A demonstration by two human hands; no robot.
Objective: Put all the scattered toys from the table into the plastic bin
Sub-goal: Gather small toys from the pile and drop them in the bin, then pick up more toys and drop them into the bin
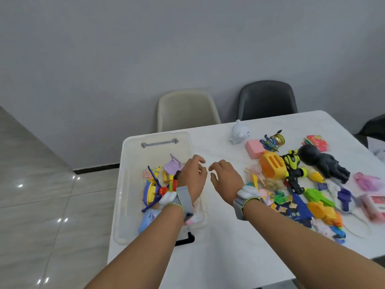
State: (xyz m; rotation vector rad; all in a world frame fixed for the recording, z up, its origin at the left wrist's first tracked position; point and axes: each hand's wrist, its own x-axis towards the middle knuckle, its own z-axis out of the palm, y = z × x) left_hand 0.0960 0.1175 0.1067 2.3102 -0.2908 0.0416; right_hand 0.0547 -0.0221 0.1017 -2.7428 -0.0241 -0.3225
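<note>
Neither hand holds anything. The left hand (pixel 192 174) hangs over the right edge of the plastic bin (pixel 133 197) with its fingers loosely curled and empty, and the right hand (pixel 226 177) hovers just beside it at 3 o'clock, above bare table (pixel 218 257), fingers likewise relaxed and apart. The two hands are close together but not touching. Each wrist wears a grey band with a white winged piece on it.

The bin, clear and shallow, sits at the table's left end. Inside it, at 9 o'clock from the left hand, lie a purple toy chair (pixel 174 165), a blue and yellow toy (pixel 151 191), small pink and yellow pieces, and a pale blue plush (pixel 148 220) nearer the person.

The scattered toys lie at 3 o'clock from the right hand, well apart from the bin: an orange helmet-shaped toy (pixel 273 164), a yellow and black toy car (pixel 293 167) just beside it, a black figure (pixel 320 161), a pink block (pixel 255 149), a green toy (pixel 314 195), a doll with blond hair (pixel 268 182) and a blue cloth (pixel 295 207). At 1 o'clock stands a white figurine (pixel 239 132).

Beyond the table at 12 o'clock stand a cream chair (pixel 187 109) and a black chair (pixel 267 100).
</note>
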